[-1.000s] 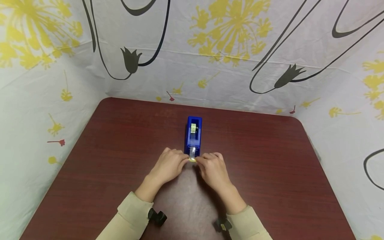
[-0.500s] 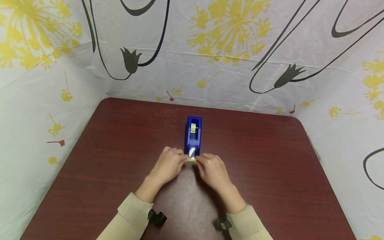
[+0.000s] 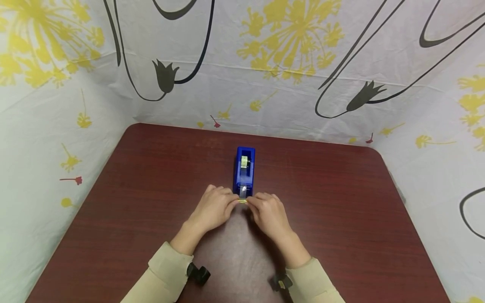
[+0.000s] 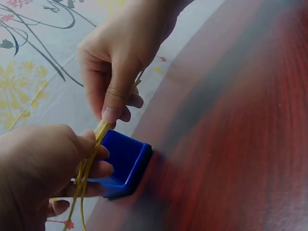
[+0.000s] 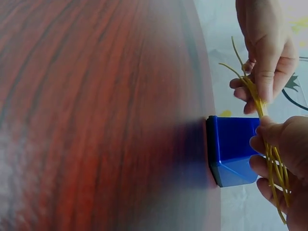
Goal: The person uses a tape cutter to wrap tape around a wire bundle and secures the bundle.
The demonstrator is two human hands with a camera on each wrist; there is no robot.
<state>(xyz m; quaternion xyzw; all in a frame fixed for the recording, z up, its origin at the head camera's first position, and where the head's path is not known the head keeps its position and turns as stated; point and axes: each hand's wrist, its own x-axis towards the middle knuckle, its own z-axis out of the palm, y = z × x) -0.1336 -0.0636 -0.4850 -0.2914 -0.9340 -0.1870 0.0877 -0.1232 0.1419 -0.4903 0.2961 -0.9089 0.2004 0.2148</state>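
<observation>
A blue tape dispenser [image 3: 246, 179] stands on the table with its front toward the person. From its roll [image 3: 244, 161] a strip of clear tape [image 3: 243, 191] stretches to a bundle of thin yellow strands [image 3: 242, 201] at the dispenser's front end. My left hand [image 3: 213, 208] pinches the bundle from the left, thumb on top. My right hand [image 3: 270, 215] pinches it from the right, close to the left fingertips. In the right wrist view, loose ends of the strands [image 5: 277, 168] stick out past both hands. The fingers mostly hide where the tape meets the bundle.
The dark red wooden table [image 3: 151, 202] extends around the dispenser. White cloth [image 3: 212, 101] printed with yellow and grey flowers hangs behind it and on both sides. Black wrist cameras [image 3: 198, 275] sit at the sleeve cuffs.
Both hands keep nearly the same place and grip on the yellow strands. The tape strip's shine flares half a second ago and is dimmer now. The dispenser has not moved.
</observation>
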